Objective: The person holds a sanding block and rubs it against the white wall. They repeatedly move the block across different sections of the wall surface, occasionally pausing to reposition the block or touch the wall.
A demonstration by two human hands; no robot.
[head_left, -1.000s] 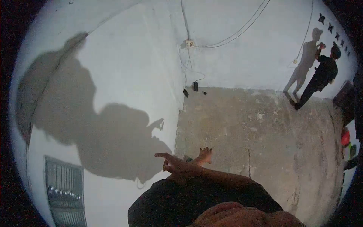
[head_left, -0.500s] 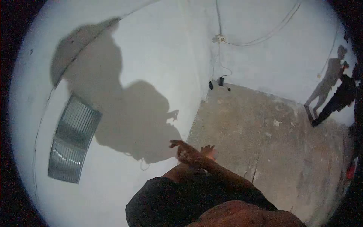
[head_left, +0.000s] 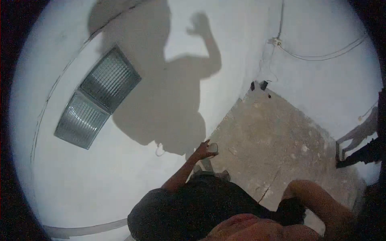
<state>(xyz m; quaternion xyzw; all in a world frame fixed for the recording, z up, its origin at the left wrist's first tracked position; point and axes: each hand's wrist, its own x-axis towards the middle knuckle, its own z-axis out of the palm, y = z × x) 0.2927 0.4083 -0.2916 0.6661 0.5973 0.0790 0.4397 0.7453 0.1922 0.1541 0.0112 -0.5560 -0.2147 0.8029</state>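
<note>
My left hand (head_left: 203, 151) reaches forward past the dark shirt (head_left: 189, 205), above the line where wall and floor meet. Its fingers curl around a small pale rounded object (head_left: 214, 149), whose kind I cannot make out. My right arm (head_left: 311, 195) is bent at the lower right, and its hand is outside the picture. A large body shadow (head_left: 173, 88) with one raised arm and hand falls on the white wall.
Ribbed glass panes (head_left: 110, 78) sit in the white wall (head_left: 237, 52) at left. Ahead is a worn concrete floor (head_left: 265, 132). Small dark items (head_left: 263, 84) lie in the far corner below a wall cable (head_left: 317, 58). Another person's shadow (head_left: 360, 136) shows at right.
The view has swung, so the panes and corner sit further right. My hands were together in front; now the right hand has left the picture and the left holds the pale object.
</note>
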